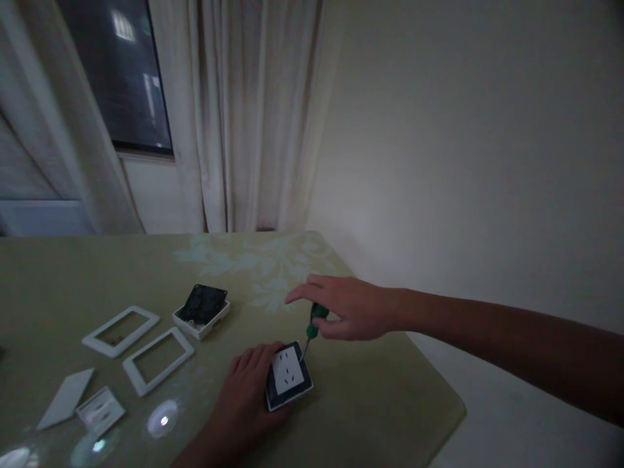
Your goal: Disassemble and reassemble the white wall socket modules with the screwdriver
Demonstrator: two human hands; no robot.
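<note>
While the left hand is pinning a white wall socket to the green table, fingers closing on its left side, the right hand is gripping a green-handled screwdriver between thumb and curled fingers, forefinger stretching out above it, the tip resting at the socket's far edge just beyond the left fingertips. Further beyond those fingertips a second socket is lying face down; to their left, well apart, two white frames and two loose white plates are lying. Any lettering is too dim to read.
</note>
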